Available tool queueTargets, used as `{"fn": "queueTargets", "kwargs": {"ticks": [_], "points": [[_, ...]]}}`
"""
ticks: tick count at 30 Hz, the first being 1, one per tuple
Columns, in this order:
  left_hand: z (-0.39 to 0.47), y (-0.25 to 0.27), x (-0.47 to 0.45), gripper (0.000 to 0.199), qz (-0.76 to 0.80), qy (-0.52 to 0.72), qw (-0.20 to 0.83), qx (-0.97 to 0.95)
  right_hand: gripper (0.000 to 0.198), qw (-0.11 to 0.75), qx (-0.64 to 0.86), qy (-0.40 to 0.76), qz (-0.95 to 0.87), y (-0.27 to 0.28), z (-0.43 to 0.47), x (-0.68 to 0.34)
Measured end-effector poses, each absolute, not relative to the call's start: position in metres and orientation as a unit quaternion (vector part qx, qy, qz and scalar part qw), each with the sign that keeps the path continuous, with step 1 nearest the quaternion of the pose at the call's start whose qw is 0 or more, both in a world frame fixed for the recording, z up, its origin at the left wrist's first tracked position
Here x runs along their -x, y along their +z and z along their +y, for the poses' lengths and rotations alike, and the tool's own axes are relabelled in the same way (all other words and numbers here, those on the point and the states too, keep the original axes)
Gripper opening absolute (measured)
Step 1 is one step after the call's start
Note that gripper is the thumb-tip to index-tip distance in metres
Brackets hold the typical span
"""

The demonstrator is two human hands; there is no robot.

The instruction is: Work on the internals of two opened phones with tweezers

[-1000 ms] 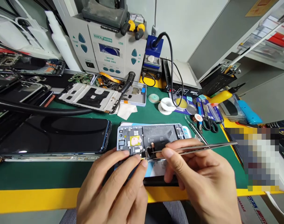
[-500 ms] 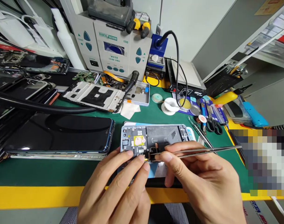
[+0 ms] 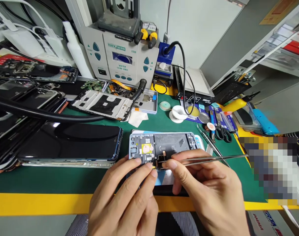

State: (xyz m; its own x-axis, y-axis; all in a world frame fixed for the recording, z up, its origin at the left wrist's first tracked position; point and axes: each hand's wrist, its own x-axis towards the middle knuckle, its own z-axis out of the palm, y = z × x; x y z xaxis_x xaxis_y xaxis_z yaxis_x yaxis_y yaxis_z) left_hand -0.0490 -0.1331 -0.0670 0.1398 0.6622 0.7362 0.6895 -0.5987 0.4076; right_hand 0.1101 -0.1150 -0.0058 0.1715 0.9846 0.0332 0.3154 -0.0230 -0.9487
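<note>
An opened phone (image 3: 174,143), its inner parts showing, lies lengthwise on the green mat before me. My left hand (image 3: 129,190) holds the phone at its lower left edge, fingertips pressed on its near side; the thumb is hidden. Pinched between thumb and fingers of my right hand (image 3: 203,186) is a pair of metal tweezers (image 3: 213,159), pointing left. Their tips reach the phone's near edge by a small black part, close to my left fingertips. Whether the tips grip anything is too small to tell. Beneath the phone is a light blue and white flat thing (image 3: 168,178).
Left lies a dark-screened phone (image 3: 73,141) on a stack. Behind stand a hot-air station (image 3: 122,62) with a black hose (image 3: 48,114) and a bare phone frame (image 3: 102,105). Rightward are a white spool (image 3: 178,113), another pair of tweezers (image 3: 212,146) and scissors (image 3: 222,132).
The camera view has shifted slightly, so the bench things sit a little differently in the picture. Both hands keep nearly the same pose at the phone, the tweezers still in my right hand.
</note>
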Motion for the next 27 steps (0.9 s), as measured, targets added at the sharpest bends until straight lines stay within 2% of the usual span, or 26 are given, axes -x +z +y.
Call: {"fn": "queueTargets", "kwargs": {"ticks": [7, 15, 23, 27], "points": [[-0.132, -0.063, 0.052, 0.036, -0.437, -0.487, 0.015, 0.756, 0.036, 0.449, 0.598, 0.4, -0.531, -0.005, -0.112, -0.115], [-0.131, -0.064, 0.051, 0.035, -0.431, -0.495, 0.015, 0.755, 0.012, 0.458, 0.593, 0.412, -0.519, -0.008, -0.115, -0.116], [-0.129, -0.063, 0.049, 0.039, -0.423, -0.498, 0.021, 0.757, 0.02, 0.453, 0.605, 0.385, -0.53, -0.005, -0.116, -0.12], [-0.131, -0.062, 0.049, 0.038, -0.423, -0.501, 0.021, 0.755, 0.015, 0.452, 0.6, 0.399, -0.526, -0.009, -0.117, -0.121]]}}
